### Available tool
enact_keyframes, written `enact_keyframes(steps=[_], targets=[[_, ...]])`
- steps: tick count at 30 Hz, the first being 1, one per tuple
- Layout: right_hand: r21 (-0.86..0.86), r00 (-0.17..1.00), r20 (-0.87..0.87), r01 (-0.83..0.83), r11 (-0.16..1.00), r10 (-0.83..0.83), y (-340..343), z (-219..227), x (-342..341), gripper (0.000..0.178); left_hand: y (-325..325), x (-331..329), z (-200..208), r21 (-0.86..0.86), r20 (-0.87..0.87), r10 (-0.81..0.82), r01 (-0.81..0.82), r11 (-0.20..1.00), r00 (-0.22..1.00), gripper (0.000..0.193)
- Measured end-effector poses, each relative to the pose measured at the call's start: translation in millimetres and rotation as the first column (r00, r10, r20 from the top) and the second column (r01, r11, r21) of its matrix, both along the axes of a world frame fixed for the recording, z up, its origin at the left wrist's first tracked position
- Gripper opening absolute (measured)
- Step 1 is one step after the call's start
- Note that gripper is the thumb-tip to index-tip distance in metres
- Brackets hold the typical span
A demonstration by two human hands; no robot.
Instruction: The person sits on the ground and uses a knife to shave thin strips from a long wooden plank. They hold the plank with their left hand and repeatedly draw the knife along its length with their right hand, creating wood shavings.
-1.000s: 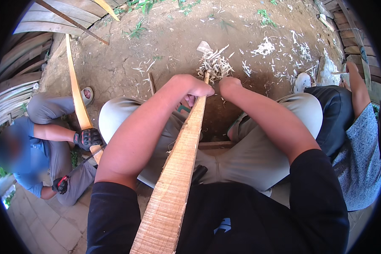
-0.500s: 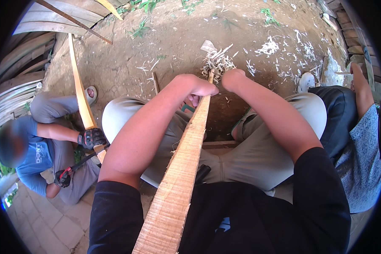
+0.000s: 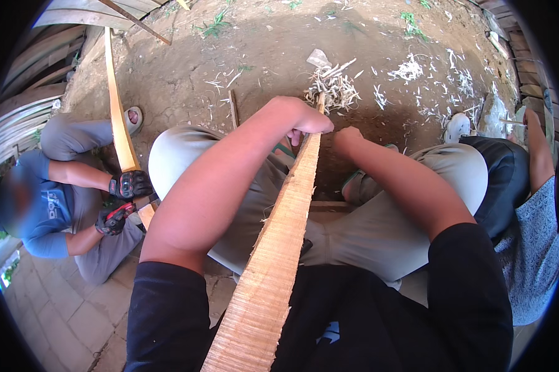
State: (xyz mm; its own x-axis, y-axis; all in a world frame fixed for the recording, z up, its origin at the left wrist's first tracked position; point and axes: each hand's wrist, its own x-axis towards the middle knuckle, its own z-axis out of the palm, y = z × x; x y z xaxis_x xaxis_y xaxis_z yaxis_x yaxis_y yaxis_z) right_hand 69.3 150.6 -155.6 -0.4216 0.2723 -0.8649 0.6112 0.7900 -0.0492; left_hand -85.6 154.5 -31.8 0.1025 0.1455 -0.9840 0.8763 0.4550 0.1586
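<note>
A long tapered piece of wood (image 3: 273,260) with a rough, ridged face runs from my chest down between my knees. My left hand (image 3: 309,121) is closed round its narrow far part, fingers curled under the left edge. Just right of the wood, my right hand (image 3: 349,141) makes a fist with the knuckles up. Whatever it grips is hidden beneath it. Curled pale wood shavings (image 3: 335,90) lie heaped around the wood's far tip.
At left, a seated person in black gloves (image 3: 130,185) works another long wooden piece (image 3: 122,127) with a red-and-black-handled tool. Another person's patterned sleeve (image 3: 534,229) is close on my right. More shavings (image 3: 408,69) litter the dirt ground. A stick (image 3: 233,108) lies beyond my left knee.
My right hand has drawn back toward me along the wood, while my left hand stays near the same spot on it. The person at left has brought both gloved hands closer together.
</note>
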Motion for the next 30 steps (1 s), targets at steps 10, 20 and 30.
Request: enact_keyframes(steps=[10,20,30], targets=[[0.12,0.992,0.124,0.009,0.993,-0.024,80,63,-29,0.029,1,-1,13,-0.039,0.023,-0.011,0.012,0.999,1.0,0.055],[0.196,0.987,-0.078,0.152,0.969,-0.139,99,114,-29,0.03,-2,1,11,-0.026,0.039,0.013,-0.012,1.0,0.999,0.054],[0.161,0.982,-0.007,0.188,0.969,-0.189,92,105,-37,0.032,-6,-2,-2,-0.056,-0.029,0.086,-0.088,0.995,0.996,0.054]])
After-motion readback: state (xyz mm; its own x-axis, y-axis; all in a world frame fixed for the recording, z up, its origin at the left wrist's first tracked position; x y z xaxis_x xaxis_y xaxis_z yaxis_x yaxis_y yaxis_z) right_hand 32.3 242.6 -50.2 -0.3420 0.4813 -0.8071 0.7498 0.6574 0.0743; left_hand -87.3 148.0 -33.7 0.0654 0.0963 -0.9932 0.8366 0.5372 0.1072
